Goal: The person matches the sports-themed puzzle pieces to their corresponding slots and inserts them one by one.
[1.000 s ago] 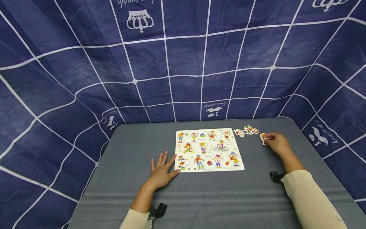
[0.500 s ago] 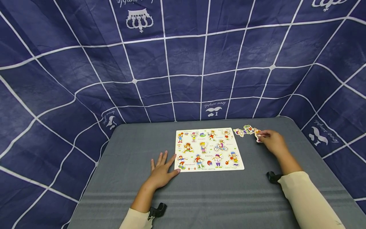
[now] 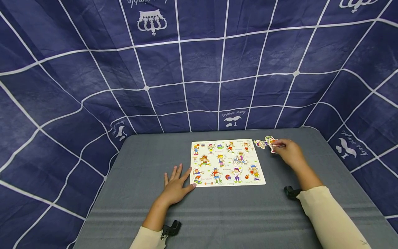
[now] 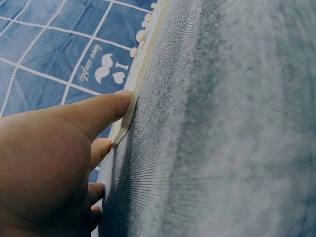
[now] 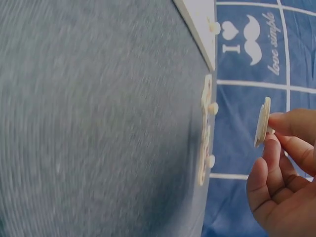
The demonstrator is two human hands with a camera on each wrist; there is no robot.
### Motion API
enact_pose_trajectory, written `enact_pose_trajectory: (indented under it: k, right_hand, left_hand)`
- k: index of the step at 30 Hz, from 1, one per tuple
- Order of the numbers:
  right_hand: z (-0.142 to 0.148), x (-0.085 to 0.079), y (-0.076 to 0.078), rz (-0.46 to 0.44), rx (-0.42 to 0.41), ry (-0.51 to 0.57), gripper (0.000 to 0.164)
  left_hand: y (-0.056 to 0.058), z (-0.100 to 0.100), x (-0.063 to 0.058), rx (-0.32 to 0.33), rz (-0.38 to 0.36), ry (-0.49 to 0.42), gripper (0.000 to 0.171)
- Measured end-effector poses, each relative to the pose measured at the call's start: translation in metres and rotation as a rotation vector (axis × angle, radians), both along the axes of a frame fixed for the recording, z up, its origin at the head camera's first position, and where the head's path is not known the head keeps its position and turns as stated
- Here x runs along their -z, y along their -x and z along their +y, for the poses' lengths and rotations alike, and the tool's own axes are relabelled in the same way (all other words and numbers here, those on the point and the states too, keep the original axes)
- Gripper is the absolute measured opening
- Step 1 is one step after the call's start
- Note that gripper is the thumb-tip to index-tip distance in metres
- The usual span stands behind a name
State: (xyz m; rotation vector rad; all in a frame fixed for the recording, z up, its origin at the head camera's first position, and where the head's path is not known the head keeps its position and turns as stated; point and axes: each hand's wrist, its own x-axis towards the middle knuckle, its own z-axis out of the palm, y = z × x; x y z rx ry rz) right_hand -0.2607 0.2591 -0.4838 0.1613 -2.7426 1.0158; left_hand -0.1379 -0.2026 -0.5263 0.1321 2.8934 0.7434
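A white puzzle board printed with sporty cartoon children lies on the table, several knobbed pieces set in it. My left hand lies with fingers spread at its near left corner; in the left wrist view the thumb touches the board edge. My right hand pinches a flat wooden puzzle piece between thumb and fingertips, above the table right of the board. Below it lie loose puzzle pieces, which the right wrist view shows edge-on with small round knobs. The held piece partly covers one of them in the head view.
A grey cloth covers the table. Dark blue curtains with white grid lines hang behind it and along both sides. Black straps with camera mounts sit at both wrists.
My right hand has moved left with the puzzle piece, from the right of the loose pieces to above them. My left hand and the board have stayed in place.
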Motion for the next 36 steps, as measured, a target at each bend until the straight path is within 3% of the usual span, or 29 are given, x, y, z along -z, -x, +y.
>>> enact_pose_trajectory:
  k: [20, 36]
  right_hand:
    - [-0.051, -0.003, 0.003, -0.004, -0.055, 0.037, 0.016]
    - [-0.092, -0.003, 0.007, -0.070, -0.106, 0.093, 0.017]
  left_hand:
    - [0.000, 0.001, -0.001, -0.006, -0.007, 0.010, 0.072]
    - [0.000, 0.000, -0.001, -0.004, -0.001, 0.005, 0.072]
